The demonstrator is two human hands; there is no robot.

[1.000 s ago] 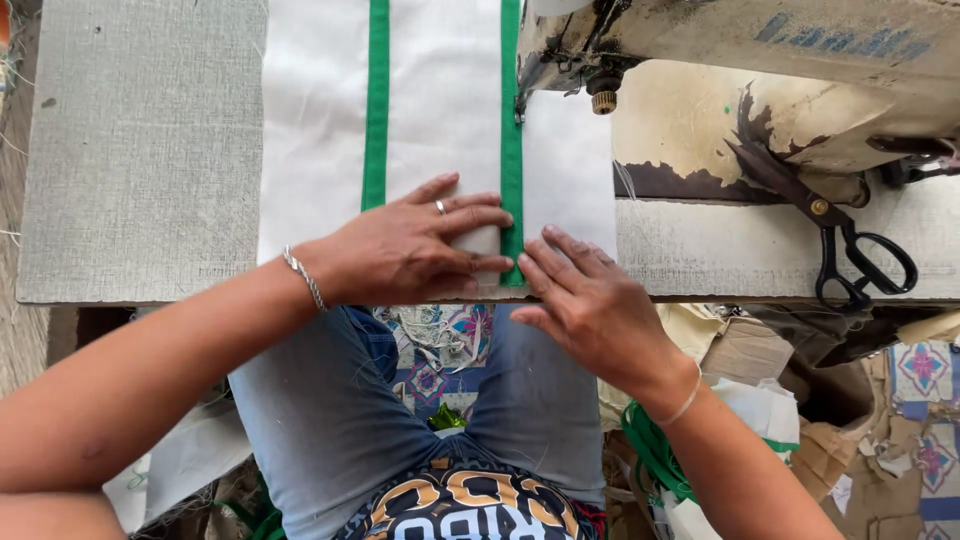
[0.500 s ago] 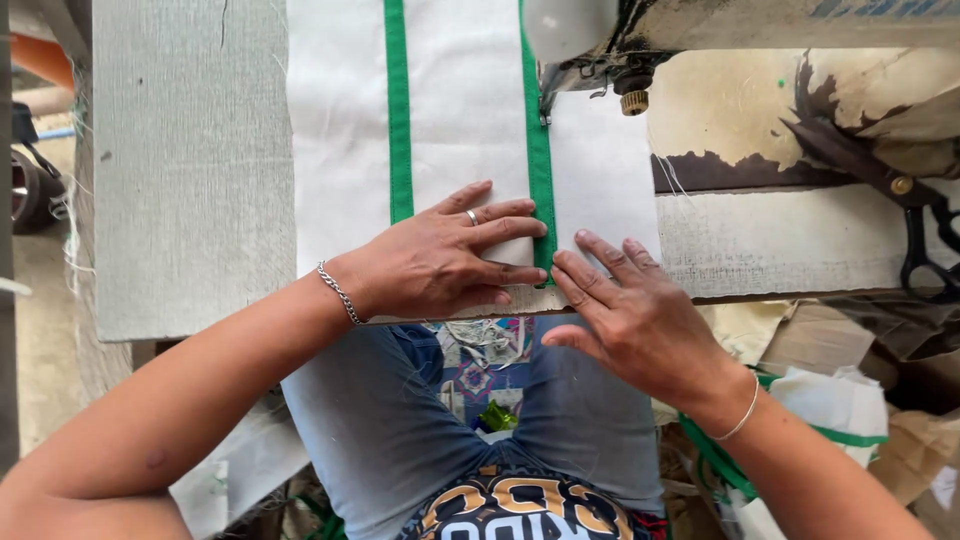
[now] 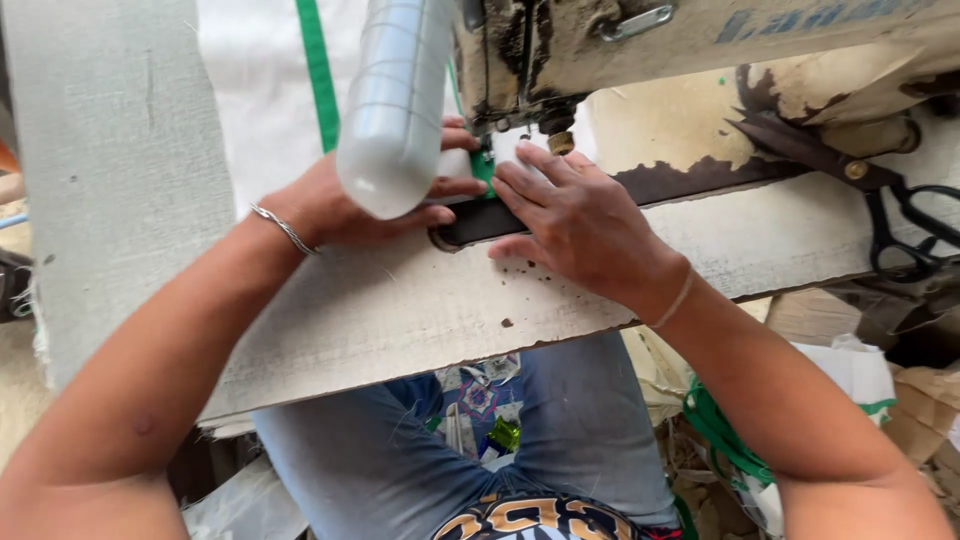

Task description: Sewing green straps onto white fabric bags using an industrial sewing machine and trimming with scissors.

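White cloth (image 3: 255,110) with green stripes is pressed flat beneath the sewing machine (image 3: 640,40) by the left hand (image 3: 350,205) and right hand (image 3: 580,225), fingers spread, nothing gripped. Scissors (image 3: 900,225) lie far right on the table (image 3: 400,310).

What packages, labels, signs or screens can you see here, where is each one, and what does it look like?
Lettering on the sewing machine arm: top right, faded blue marks on worn beige paint.
White woven sack: on the table beyond the left hand, flat, with green stripes.
Sacks: lower right beside the table, crumpled white with green trim.
No signs or screens.
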